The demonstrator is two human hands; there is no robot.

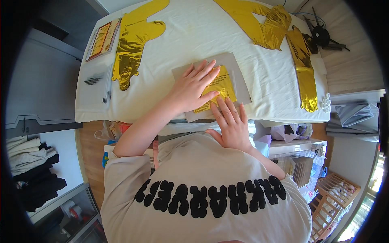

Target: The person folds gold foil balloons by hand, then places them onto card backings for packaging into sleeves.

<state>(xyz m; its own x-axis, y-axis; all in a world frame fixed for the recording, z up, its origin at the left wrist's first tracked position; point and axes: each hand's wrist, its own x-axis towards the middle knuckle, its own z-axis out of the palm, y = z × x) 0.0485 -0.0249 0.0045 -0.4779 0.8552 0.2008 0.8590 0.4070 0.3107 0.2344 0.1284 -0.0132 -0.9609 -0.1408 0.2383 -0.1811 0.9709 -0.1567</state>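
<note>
A folded gold foil piece in a clear printed bag [222,86] lies on a flat grey cardboard sheet [242,90] near the table's front edge. My left hand [193,87] rests flat across the bag's left part, fingers stretched toward its far edge and covering some of it. Against the bag's near edge lie the fingertips of my right hand [231,123], its fingers spread and thumb out to the side. Neither hand grips anything.
Flat gold foil balloons lie on the white-covered table [178,36]: one at left [131,44], one at far right [269,26], and a narrow one [302,71] at right. Beside the left balloon are a picture packet [103,39] and clear bags [93,91]. A black stand [322,36] is back right.
</note>
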